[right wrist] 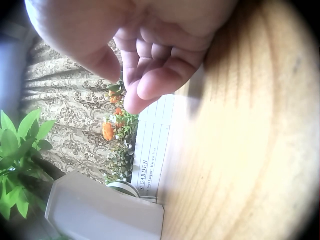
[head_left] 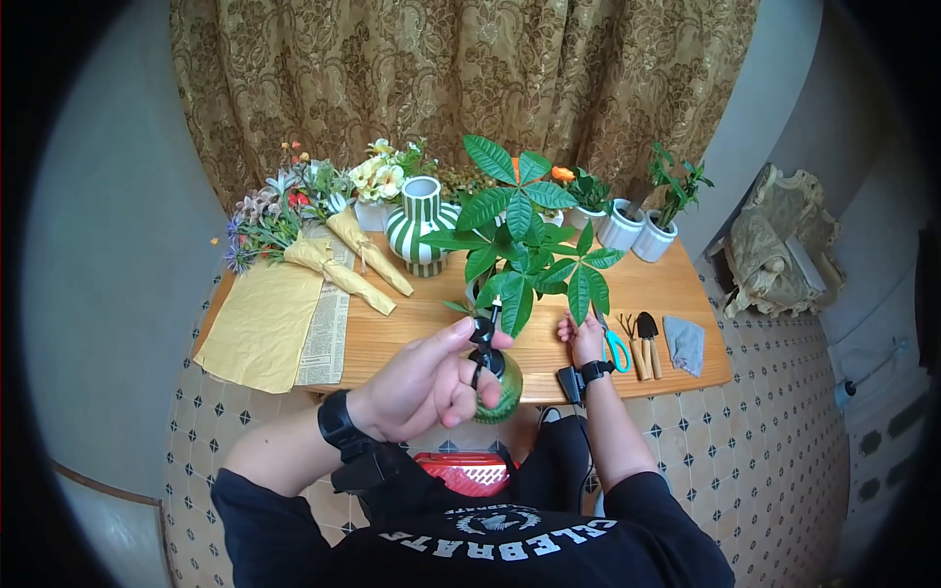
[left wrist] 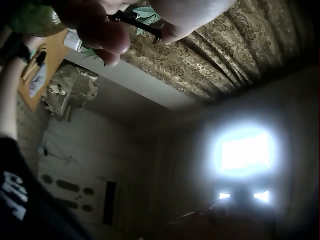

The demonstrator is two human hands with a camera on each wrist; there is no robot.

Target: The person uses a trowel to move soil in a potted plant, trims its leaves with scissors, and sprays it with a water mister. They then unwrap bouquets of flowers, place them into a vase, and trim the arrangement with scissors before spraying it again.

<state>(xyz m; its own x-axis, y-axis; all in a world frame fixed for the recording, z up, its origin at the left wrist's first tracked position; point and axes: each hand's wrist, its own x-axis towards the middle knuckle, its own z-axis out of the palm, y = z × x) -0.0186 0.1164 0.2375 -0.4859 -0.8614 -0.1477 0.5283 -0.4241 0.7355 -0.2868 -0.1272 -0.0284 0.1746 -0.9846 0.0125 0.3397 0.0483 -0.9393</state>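
Note:
My left hand (head_left: 421,382) grips a green spray bottle (head_left: 506,394) by its black spray head, its fingers curled round the neck and its thumb up by the head. The bottle's green body (left wrist: 32,17) appears at the top left corner of the left wrist view. Beyond it stands a potted plant with broad green leaves (head_left: 520,211), which hides most of its own pot. My right hand (head_left: 585,340) rests by the wooden table beneath the right-hand leaves; in the right wrist view its fingers (right wrist: 162,80) hang loosely curled with nothing in them.
Turquoise-handled scissors (head_left: 617,351), a small rake (head_left: 637,355), a small shovel (head_left: 649,343) and a grey cloth (head_left: 684,345) lie at right. Wrapped bouquets (head_left: 343,274) and yellow paper (head_left: 260,328) lie left. A striped vase (head_left: 421,230) and white pots (head_left: 654,238) stand behind.

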